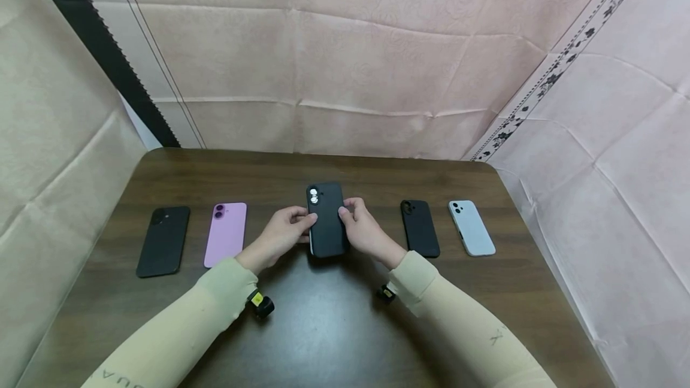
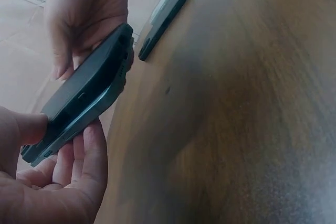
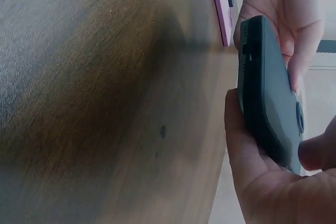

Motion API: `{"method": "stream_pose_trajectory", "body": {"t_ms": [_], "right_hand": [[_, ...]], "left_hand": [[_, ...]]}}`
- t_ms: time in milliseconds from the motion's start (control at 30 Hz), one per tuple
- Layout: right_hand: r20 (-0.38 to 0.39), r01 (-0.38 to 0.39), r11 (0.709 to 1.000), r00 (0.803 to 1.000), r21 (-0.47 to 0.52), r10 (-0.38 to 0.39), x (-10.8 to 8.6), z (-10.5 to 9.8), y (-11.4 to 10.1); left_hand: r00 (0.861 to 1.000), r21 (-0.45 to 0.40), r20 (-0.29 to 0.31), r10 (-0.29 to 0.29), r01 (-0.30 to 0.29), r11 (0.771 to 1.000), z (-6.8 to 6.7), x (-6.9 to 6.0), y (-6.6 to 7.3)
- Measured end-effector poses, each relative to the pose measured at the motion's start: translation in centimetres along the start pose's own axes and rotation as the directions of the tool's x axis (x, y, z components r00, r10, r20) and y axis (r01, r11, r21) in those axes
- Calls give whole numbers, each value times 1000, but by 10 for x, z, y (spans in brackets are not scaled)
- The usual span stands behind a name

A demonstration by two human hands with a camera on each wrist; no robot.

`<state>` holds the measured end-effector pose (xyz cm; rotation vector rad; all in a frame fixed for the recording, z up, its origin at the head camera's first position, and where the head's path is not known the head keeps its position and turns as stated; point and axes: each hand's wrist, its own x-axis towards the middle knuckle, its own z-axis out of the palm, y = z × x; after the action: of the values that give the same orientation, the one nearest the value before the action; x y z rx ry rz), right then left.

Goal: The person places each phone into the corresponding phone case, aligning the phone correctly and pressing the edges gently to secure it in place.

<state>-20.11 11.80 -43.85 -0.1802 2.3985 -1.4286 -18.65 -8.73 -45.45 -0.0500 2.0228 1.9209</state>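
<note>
Both hands hold a smartphone (image 2: 97,107) in a black phone case (image 1: 327,226) above the middle of the table, its camera side facing up. My left hand (image 1: 283,231) pinches the left long edge, thumb on the case's back and fingers underneath. On the opposite edge, my right hand (image 1: 369,233) grips with its thumb on the back. In the left wrist view, the case stands partly off the phone's frame along the left side. Closer fit shows at the right side of the black case (image 3: 273,103) in the right wrist view. The screen is hidden.
On the brown wooden table (image 1: 302,340), a dark phone (image 1: 164,243) and a purple phone (image 1: 226,233) lie to the left. A black phone (image 1: 420,229) and a light blue phone (image 1: 472,229) lie to the right. Pale cloth sheets (image 1: 350,70) hang behind and beside the table.
</note>
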Motion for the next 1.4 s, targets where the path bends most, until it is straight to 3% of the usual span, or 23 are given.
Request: {"method": "stream_pose_trajectory", "body": {"t_ms": [333, 567, 1400], "right_hand": [[-29, 58, 997, 998, -51, -59, 1, -3, 2], [5, 29, 999, 1000, 29, -29, 0, -4, 1], [36, 22, 995, 999, 100, -26, -1, -6, 3]], "left_hand": [[1000, 38, -29, 1, 0, 999, -3, 1, -2], [999, 51, -52, -2, 4, 999, -2, 1, -2], [999, 91, -44, 13, -9, 996, -3, 1, -3]]}}
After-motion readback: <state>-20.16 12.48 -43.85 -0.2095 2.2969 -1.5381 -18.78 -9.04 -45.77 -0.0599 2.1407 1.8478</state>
